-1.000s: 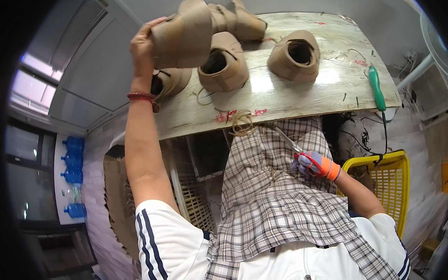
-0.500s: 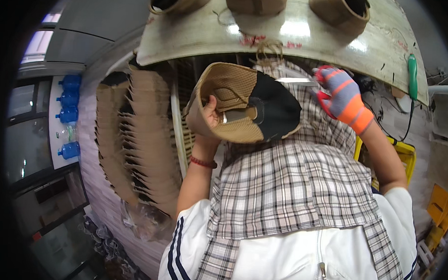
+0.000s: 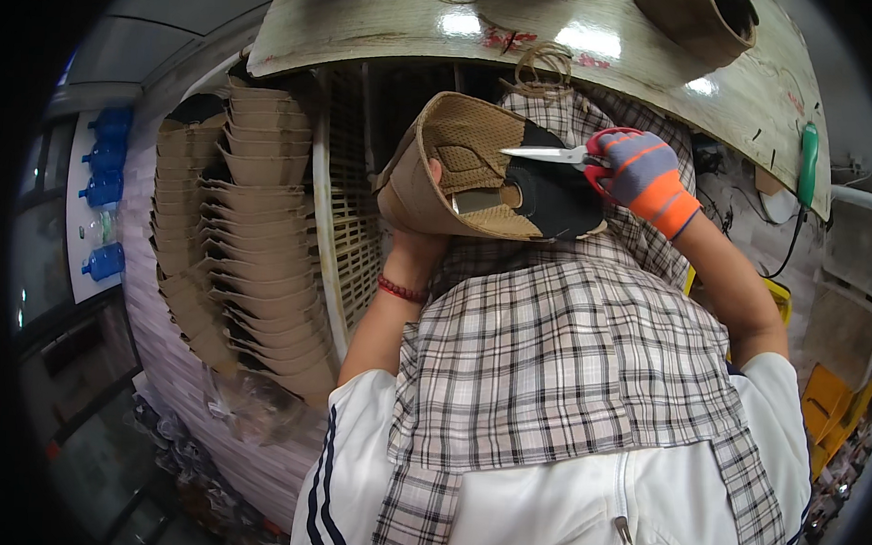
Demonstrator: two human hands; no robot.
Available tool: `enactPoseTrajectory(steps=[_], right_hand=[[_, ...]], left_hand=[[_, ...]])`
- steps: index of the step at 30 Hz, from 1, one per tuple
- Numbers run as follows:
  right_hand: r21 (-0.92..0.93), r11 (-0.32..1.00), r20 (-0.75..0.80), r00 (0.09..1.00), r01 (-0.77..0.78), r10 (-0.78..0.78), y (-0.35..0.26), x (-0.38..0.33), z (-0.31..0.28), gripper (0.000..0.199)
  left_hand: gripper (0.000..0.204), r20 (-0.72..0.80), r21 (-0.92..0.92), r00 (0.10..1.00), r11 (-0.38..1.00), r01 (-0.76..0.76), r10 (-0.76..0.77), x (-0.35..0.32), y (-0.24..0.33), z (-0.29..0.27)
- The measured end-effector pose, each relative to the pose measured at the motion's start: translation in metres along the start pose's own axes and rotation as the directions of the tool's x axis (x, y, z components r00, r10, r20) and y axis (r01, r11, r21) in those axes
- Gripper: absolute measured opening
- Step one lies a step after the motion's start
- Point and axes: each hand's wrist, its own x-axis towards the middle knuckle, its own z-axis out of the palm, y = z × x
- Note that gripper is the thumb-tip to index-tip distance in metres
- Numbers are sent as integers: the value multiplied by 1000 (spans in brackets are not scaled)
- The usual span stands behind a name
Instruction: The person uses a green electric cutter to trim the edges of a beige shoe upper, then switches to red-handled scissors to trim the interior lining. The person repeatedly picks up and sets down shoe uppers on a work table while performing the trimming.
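My left hand [image 3: 428, 229] grips a tan shoe upper [image 3: 464, 168] with a black heel part, holding it over my lap with its inside facing me. My right hand [image 3: 646, 174], in a purple and orange glove, holds red-handled scissors [image 3: 565, 155]. The blades point left across the opening of the upper, close to its rim. A red band sits on my left wrist [image 3: 402, 291]. A plaid apron covers my lap.
A worn wooden table [image 3: 607, 48] runs along the top with another tan upper [image 3: 695, 17] on it and a green tool [image 3: 808, 161] at its right edge. A tall stack of tan uppers [image 3: 255, 237] stands at my left. A yellow crate [image 3: 776, 299] lies at right.
The upper has come down from the table to my lap. My right hand has moved in and now brings the scissors to the upper's opening.
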Motion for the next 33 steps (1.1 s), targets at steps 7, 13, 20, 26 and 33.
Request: enactPoseTrajectory(steps=[7,13,20,26,33], right_hand=[[-26,992,-130,984,123,-126,-27,12,-21,33],[-149,981,-115,983,127,-144,-18,14,-20,28],[-81,995,-140,988,53,-64,-17,3,-30,31],[84,994,-40,997,-65,69,-22,6,-13,32],[287,943,277,957,-168,87,-51,-13,-34,36]], left_hand=[[48,-1,-62,1000,998,20,-21,1,-5,-6],[47,-36,391,988,912,-127,153,-9,0,5],[46,47,516,981,837,-184,187,-8,4,3],[48,72,-153,997,988,-22,34,1,20,7],[53,214,98,936,960,264,-279,-8,21,-86]])
